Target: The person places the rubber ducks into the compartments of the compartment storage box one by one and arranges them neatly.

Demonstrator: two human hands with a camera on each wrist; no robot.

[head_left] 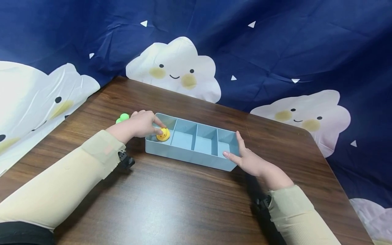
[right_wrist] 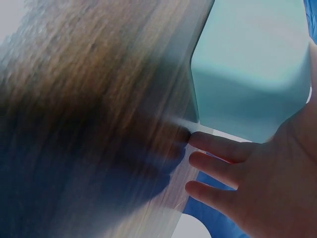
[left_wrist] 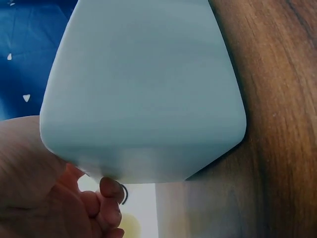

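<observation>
A light blue divided box [head_left: 190,157] stands on the table, with four compartments side by side. My left hand [head_left: 143,124] reaches over its left end and pinches a small yellow toy duck [head_left: 163,134] between thumb and forefinger, inside the leftmost compartment. At the opposite end my right hand [head_left: 252,161] holds the box, thumb over the front rim and forefinger along the end wall. In the right wrist view, the other fingers [right_wrist: 218,168] extend past the box's end. The left wrist view shows the box's outer wall [left_wrist: 143,89]; the duck is hidden there.
A bright green object with rounded lobes [head_left: 124,117] lies behind my left wrist, partly hidden by it. The brown wooden table [head_left: 171,200] has its far edge close to a dark blue curtain [head_left: 232,44] printed with white clouds.
</observation>
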